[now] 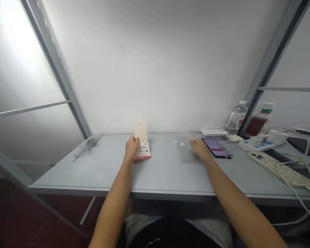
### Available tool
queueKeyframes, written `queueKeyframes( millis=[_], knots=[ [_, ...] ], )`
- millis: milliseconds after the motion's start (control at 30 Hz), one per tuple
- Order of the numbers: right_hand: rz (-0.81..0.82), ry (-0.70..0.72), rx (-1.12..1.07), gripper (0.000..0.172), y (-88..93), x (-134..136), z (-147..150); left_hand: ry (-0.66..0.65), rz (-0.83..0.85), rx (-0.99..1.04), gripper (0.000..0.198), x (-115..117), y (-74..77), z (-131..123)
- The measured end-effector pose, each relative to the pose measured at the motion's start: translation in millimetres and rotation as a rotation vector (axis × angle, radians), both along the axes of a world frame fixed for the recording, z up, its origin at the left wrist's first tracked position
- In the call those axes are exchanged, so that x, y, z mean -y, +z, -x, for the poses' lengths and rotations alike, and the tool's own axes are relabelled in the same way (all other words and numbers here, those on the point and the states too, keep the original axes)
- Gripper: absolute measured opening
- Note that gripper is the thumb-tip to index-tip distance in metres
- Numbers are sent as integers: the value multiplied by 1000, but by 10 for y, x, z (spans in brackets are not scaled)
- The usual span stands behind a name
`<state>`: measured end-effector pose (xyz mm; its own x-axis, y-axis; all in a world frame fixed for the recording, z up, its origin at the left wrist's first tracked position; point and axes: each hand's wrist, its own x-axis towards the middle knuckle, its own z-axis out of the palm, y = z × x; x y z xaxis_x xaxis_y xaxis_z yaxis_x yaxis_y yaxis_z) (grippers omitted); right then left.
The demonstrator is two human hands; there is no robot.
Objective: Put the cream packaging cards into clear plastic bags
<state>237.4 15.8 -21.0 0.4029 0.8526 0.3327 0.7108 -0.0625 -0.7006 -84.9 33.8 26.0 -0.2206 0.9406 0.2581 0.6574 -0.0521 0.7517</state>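
Carton (143, 152) under the left hand (131, 147), phone (217, 147) by the right hand (198, 150)

Black and grey clothing (170, 234) shows on the person's lap below the front edge of the grey table (119, 187). The left hand's fingers are curled against the left side of the red-and-white carton, which lies on the table with a cream flap (141, 132) standing up behind it; whether they grip it cannot be told. The right hand is open, its fingers extended and low over the tabletop, just left of the phone, whose screen is pixelated. A faint clear film (187, 152) lies partly under that hand, with small white bits (181, 145) just beyond it. Dark scratches (88, 148) mark the table's far left. At the far right stand a white flat box (214, 132), a water bottle (237, 117), a red-labelled bottle (260, 119) and a power strip (258, 144), beside a cream perforated phone case (277, 168) and white cables (299, 162).
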Motion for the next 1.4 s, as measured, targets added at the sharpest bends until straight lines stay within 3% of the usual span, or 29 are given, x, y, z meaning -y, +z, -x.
queueKeyframes(
  millis=[133,200,333,433,533,567,667,767,900,1400],
  knots=[
    [129,-61,85,28,-70,-14,-55,97,128,-66,12,30,7,96],
    [177,-93,166,35,-58,8,-41,145,116,-105,23,38,-3,99],
    [58,-137,233,38,69,87,66,142,25,-176,34,32,-25,36],
    [-154,12,43,32,212,185,264,-20,-88,-126,29,59,-26,-87],
    [-219,349,-168,40,312,325,561,-404,-108,-18,33,158,-37,-295],
    [-209,459,-191,40,327,375,665,-540,-68,-12,34,205,-47,-375],
    [-70,787,-191,41,326,500,917,-754,4,-27,34,346,-91,-589],
    [6,926,-232,48,297,540,1015,-908,80,27,32,430,-120,-700],
    [72,916,-303,54,280,488,994,-1000,171,152,29,434,-108,-717],
    [64,982,-694,54,271,462,1078,-1142,215,355,18,436,-45,-788]
  ],
)
